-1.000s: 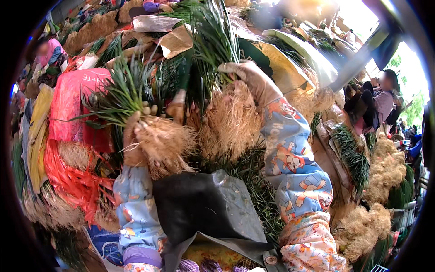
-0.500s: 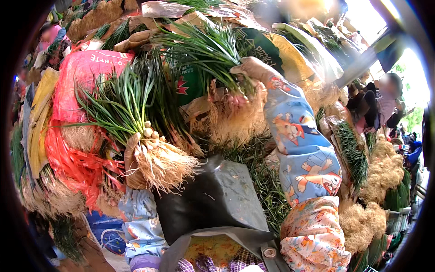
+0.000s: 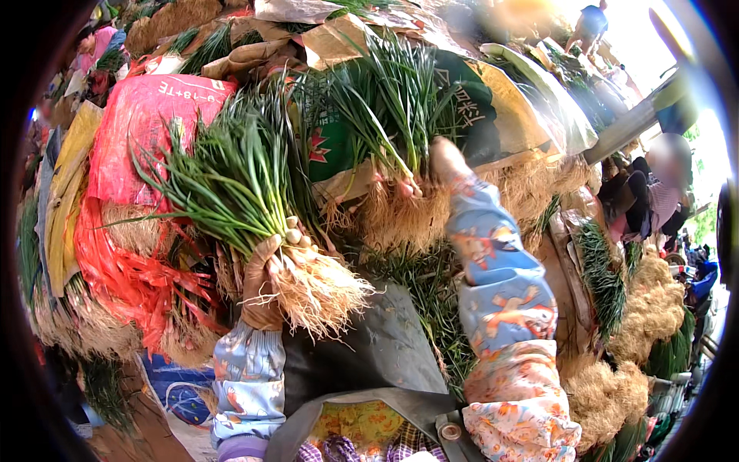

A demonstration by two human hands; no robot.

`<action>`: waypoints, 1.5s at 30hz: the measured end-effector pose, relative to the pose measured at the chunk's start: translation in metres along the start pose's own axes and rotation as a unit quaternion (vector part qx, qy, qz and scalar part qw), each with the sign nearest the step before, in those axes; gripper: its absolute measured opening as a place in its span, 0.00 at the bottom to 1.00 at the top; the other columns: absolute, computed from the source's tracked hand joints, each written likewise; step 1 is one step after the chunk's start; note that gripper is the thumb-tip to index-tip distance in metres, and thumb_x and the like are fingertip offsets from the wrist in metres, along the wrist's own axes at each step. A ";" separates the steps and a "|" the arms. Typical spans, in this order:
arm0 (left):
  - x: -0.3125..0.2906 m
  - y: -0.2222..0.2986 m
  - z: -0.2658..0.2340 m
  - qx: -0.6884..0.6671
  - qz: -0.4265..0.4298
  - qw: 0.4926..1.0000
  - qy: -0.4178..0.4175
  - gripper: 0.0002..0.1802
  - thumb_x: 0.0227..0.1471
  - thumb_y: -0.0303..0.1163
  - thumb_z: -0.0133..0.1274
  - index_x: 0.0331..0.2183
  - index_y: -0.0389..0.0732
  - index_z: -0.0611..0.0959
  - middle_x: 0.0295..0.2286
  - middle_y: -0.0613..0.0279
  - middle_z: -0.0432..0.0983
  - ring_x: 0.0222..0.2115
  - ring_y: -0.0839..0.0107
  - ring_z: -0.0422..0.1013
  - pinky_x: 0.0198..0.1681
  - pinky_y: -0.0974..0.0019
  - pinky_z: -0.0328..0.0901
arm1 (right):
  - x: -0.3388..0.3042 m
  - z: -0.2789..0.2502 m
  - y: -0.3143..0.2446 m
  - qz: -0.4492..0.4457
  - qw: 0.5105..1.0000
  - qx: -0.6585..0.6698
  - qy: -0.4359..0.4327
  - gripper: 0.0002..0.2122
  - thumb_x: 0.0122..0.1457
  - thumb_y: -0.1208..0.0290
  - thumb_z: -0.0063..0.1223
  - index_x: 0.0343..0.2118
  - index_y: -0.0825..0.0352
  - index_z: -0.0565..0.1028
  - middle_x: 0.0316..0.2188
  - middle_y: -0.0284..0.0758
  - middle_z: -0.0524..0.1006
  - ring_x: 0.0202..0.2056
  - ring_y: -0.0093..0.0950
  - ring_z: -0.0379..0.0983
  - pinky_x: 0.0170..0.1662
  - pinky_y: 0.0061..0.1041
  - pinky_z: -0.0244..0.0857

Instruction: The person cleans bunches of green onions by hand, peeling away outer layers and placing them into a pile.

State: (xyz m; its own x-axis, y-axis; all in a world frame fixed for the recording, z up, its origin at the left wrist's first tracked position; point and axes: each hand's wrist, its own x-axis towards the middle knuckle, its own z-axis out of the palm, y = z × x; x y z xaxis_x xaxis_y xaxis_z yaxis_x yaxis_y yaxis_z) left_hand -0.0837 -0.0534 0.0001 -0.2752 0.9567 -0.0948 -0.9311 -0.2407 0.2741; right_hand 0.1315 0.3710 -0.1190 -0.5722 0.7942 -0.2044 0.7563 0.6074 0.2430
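Note:
Low in the middle left, my left hand [image 3: 260, 281] is closed around a bunch of leafy bulb plants [image 3: 250, 181]. Its long green leaves fan up and left. Round pale bulbs [image 3: 296, 233] and a thick tuft of tan roots [image 3: 319, 289] stick out to the right of the fist. Farther off, my right hand [image 3: 450, 163] is beside another bunch of the plants [image 3: 400, 108], which lies on the pile with leaves up and pinkish bulb ends down. The right fingers are smeared and partly hidden, so their grip is unclear. Patterned blue sleeves cover both forearms.
A red woven sack [image 3: 142, 138] lies on the left, torn at its lower end. A green and yellow sack [image 3: 500, 115] lies behind my right hand. Dark sheeting [image 3: 369, 339] spreads before me, with loose leaves [image 3: 431, 308] beside it. Root bundles [image 3: 647, 289] and a person [image 3: 654, 185] are at right.
My right hand has moved down slightly, and the plants beside it now point upward rather than leaning left. My left hand has shifted right with its bunch.

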 end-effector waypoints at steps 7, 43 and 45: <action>-0.002 0.010 -0.006 0.050 -0.022 0.999 -0.002 0.24 0.48 0.32 0.52 0.46 0.32 0.67 0.32 0.59 0.72 0.37 0.67 0.69 0.42 0.62 0.67 | -0.132 -0.184 -0.068 0.113 0.910 0.191 0.350 0.12 0.52 0.61 0.50 0.34 0.64 0.71 0.28 0.36 0.74 0.32 0.29 0.72 0.38 0.29 0.67; -0.001 0.002 -0.030 0.287 -0.167 0.936 0.120 0.05 0.48 0.29 0.51 0.26 0.37 0.76 0.15 0.64 0.71 0.14 0.75 0.69 0.16 0.76 0.66 | -0.227 -0.148 -0.248 -0.078 0.919 0.343 0.179 0.10 0.52 0.63 0.47 0.22 0.64 0.72 0.20 0.38 0.75 0.24 0.39 0.72 0.28 0.35 0.65; -0.003 -0.006 -0.018 0.222 -0.176 0.957 0.059 0.15 0.49 0.32 0.48 0.37 0.31 0.73 0.25 0.55 0.74 0.24 0.66 0.73 0.28 0.68 0.70 | -0.214 -0.129 -0.230 -0.003 0.896 0.406 0.177 0.11 0.51 0.60 0.47 0.23 0.63 0.72 0.20 0.37 0.75 0.23 0.36 0.73 0.28 0.33 0.66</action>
State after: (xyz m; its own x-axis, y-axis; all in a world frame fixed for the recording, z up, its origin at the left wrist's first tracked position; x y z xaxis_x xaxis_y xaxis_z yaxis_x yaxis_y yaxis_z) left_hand -0.0817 -0.0576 -0.0189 -0.0133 0.9341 -0.3568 -0.7850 0.2113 0.5824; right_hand 0.0393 0.0632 -0.0090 -0.5332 0.8332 0.1462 0.6515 0.5147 -0.5573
